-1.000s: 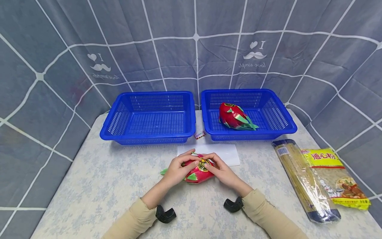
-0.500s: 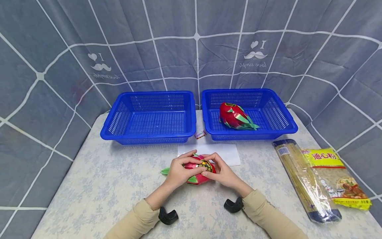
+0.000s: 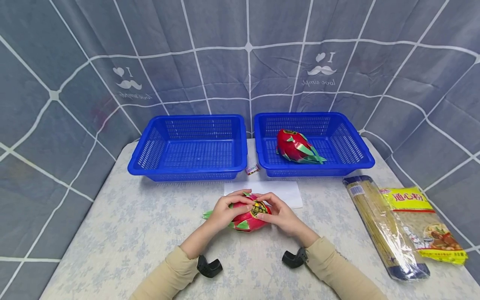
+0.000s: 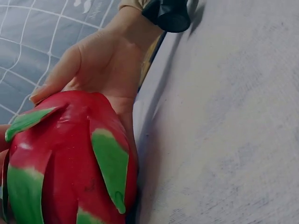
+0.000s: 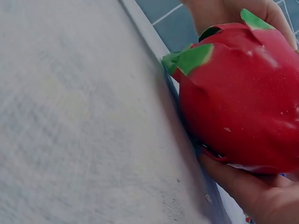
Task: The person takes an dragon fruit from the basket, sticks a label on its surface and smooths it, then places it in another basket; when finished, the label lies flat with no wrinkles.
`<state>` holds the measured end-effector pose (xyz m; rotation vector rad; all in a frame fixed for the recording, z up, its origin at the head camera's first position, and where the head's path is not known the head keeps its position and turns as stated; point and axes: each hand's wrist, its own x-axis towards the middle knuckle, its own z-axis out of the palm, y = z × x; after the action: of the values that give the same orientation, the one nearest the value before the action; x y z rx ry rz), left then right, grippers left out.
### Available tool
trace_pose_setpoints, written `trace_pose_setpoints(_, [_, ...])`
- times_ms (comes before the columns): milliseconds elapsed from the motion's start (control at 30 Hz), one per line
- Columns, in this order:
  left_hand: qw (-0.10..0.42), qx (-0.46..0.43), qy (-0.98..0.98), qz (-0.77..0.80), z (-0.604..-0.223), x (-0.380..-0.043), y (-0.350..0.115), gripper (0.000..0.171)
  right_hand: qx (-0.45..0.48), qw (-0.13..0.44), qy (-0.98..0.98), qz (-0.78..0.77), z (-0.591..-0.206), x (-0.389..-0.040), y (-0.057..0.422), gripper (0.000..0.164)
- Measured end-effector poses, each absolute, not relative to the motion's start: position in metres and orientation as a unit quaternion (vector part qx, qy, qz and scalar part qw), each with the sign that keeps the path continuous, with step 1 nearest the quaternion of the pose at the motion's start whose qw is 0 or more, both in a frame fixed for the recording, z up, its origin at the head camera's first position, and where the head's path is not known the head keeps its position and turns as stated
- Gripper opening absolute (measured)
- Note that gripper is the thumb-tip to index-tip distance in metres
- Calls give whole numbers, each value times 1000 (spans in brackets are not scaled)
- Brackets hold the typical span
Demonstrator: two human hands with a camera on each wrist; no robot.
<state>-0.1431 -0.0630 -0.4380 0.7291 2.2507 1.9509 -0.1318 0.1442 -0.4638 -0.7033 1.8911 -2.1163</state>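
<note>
A red dragon fruit (image 3: 247,221) with green scales and a black-and-yellow sticker (image 3: 259,209) lies on its side on the tablecloth. My left hand (image 3: 226,211) grips its left part, fingers over the top and thumb along the near side. On the opposite end, my right hand (image 3: 282,215) curls round the fruit, its thumb by the sticker. Close up in the left wrist view, the dragon fruit (image 4: 70,154) shows its green-tipped scales. The right wrist view shows the smooth red dragon fruit (image 5: 238,98) between both hands. Fingers on the far side are partly hidden.
Behind stand two blue baskets; the left basket (image 3: 187,171) holds nothing visible, the right basket (image 3: 318,170) another dragon fruit (image 3: 294,146). A small wrapped packet (image 3: 252,169) lies between them. White paper (image 3: 286,196) lies behind the hands. At right are bagged noodles (image 3: 382,225) and a yellow packet (image 3: 427,221).
The thumbs and fingers have shifted slightly on the dragon fruit, and its sticker now shows more fully. Both hands keep hold of it in nearly the same place.
</note>
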Motion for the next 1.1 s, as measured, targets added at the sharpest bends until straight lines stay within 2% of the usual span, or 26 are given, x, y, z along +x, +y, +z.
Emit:
trace_pose_setpoints(133, [46,235,728,643,-440,-144,-64,16,-227,106,627,-738,-468,-131,143,31])
trace_pose_setpoints(367, [11,251,737,628,-424,-133,-60,17,-207,89,643,-732,-472,-130,143,29])
trace_pose_setpoints(567, [18,236,737,633,-417,-130,-59,18,-176,83,628,-754,-473,-129,142,28])
trace_pose_setpoints(867, [110,223,705,664,-436,-145,-67,19,-148,95,622,-763,-469,-129,140,26])
trace_pose_setpoints(1100, [104,251,703,657,-440,-147,-68,19,-164,105,617,-763,-473,-131,142,24])
